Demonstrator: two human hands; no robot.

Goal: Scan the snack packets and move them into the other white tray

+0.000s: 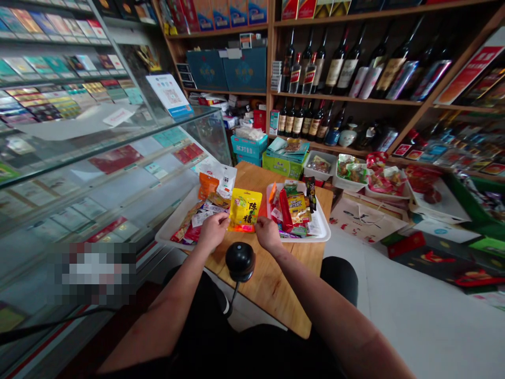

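A yellow snack packet (244,209) stands upright over the small wooden table (272,284), held at its lower corners by both hands. My left hand (213,230) pinches the lower left corner and my right hand (267,233) pinches the lower right one. To the left lies a white tray (170,227) with several snack packets, among them an orange one (207,185). On the right a second white tray (321,227) holds several more packets, one of them red (284,210). A black round device (240,260) with a cable sits on the table just below my hands.
A glass display counter (90,158) full of cigarette packs runs along the left. Wooden shelves (347,99) with wine bottles (338,63) and boxes fill the back. Bins of snacks (355,171), a paper bag (363,218) and boxes stand on the floor at right.
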